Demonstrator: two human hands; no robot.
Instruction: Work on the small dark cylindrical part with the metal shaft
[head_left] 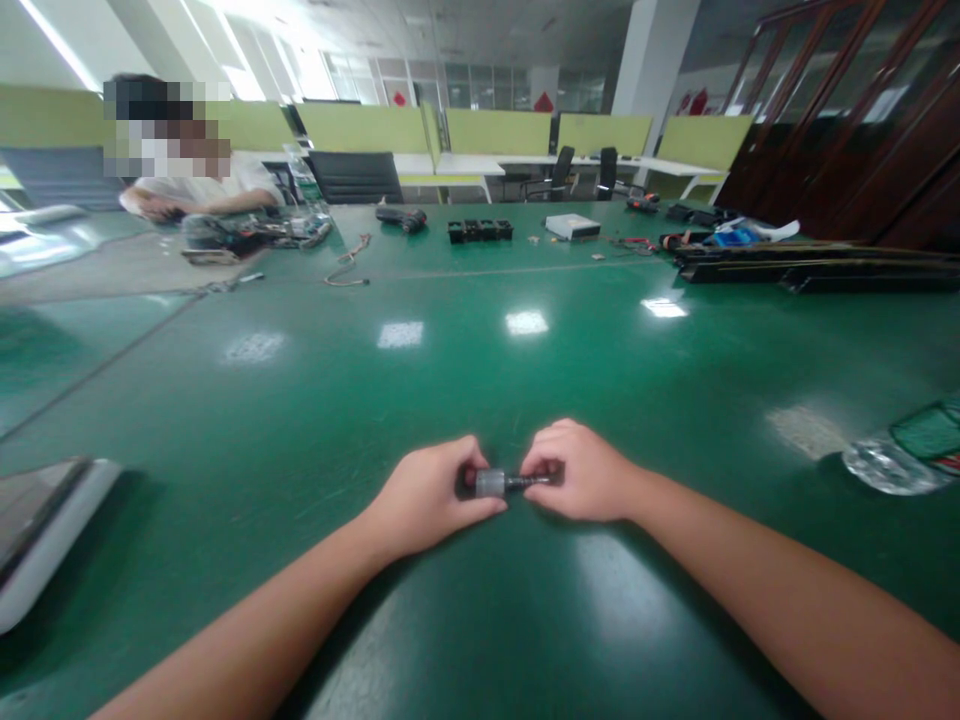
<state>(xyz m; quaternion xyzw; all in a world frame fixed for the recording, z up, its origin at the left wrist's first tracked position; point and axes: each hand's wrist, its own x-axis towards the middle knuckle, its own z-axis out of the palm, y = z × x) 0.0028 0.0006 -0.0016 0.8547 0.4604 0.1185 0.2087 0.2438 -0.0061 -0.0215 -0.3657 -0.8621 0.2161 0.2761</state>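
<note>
A small metallic-grey cylinder point(490, 484) with a thin dark shaft point(517, 482) lies crosswise between my hands, low over the green table. On its left end, my left hand point(429, 495) is closed, thumb in front and fingers curled behind. My right hand point(581, 472) pinches the shaft's right end between thumb and fingers. Part of the piece is hidden by the fingers of both hands, and its exact kind cannot be made out.
A clear plastic bottle point(896, 462) lies at the right, and a flat silver-edged device point(56, 530) at the left. Further back on the table point(465, 370) are a power drill point(401, 219), a black block point(480, 231), a white box point(572, 227) and dark rails point(817, 268). A person point(202, 185) sits back left.
</note>
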